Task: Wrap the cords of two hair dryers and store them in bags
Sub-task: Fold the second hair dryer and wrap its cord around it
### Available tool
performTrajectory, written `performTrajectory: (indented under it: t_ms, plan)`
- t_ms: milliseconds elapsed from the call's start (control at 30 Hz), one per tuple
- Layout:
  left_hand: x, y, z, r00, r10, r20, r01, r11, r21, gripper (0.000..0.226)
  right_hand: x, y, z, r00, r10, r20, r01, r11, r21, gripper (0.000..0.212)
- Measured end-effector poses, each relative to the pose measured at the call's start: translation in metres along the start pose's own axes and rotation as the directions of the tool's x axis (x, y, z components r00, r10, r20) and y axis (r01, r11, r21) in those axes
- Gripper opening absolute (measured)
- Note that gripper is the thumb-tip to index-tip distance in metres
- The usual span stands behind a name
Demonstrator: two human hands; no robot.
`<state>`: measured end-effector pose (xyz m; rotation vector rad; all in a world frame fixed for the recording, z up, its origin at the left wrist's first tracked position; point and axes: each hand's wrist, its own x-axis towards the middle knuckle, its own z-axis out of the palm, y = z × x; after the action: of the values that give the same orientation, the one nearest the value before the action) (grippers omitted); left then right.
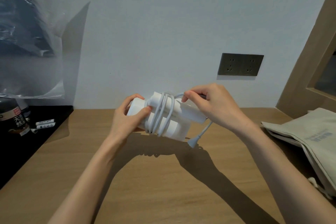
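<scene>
Head view: pale wall [154, 23] behind, wooden table [163, 196] running out from it, dark double socket [241, 64] set in the wall to the right. White dryer [179, 112] held lying sideways above the far middle of the table, just in front of the wall. Left hand [125, 116] grips its left end, fingers and thumb curled round the body. Cord [161, 114] wound in several turns round the dryer's middle. Right hand [214, 103] at the dryer's upper right, pinching the cord between thumb and fingers where it leaves the coil. Loose tail drops below that hand to the plug [192, 143], low over the wood; contact with the table cannot be told. Beige cloth bags [312, 132] lie flat, stacked at the right edge, well apart from the dryer. Far left: black counter [27, 147] with a dark-labelled bottle [16, 118] and small white tubes [45, 123] beside it; clear plastic sheet [31, 42] hangs above them.
</scene>
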<state>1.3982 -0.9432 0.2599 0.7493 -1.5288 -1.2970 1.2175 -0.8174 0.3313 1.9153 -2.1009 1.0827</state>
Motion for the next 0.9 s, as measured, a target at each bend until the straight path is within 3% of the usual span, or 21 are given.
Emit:
performTrajectory:
  t_ms: [233,400,500,633,767,900]
  plan:
    - [0.0,-0.005,0.005,0.999,0.03,-0.045,-0.029,0.999,0.034,0.02,-0.006,-0.002,0.015,0.992,-0.129,-0.01,0.126,0.981,-0.149,0.037]
    - [0.002,-0.005,0.004,0.996,0.042,-0.075,-0.039,0.999,0.036,0.021,-0.006,-0.008,0.019,0.993,-0.122,-0.004,0.121,0.991,-0.052,0.038]
    - [0.003,-0.005,0.005,0.994,0.039,-0.102,-0.035,0.999,0.041,0.024,-0.008,-0.013,0.024,0.996,-0.086,0.028,0.084,0.995,0.05,0.04]
    - [0.003,-0.007,0.005,0.985,0.065,-0.16,-0.056,0.996,0.064,0.027,-0.012,-0.012,0.035,0.998,0.063,0.03,-0.069,0.958,0.28,0.047]
    - [0.002,-0.01,0.007,0.98,0.075,-0.183,-0.065,0.996,0.062,0.028,-0.015,-0.015,0.039,0.972,0.224,0.073,-0.228,0.814,0.535,0.038]
    - [0.001,-0.01,0.009,0.975,0.077,-0.21,-0.071,0.997,0.038,0.029,-0.014,-0.019,0.034,0.94,0.299,0.161,-0.327,0.665,0.671,0.028]
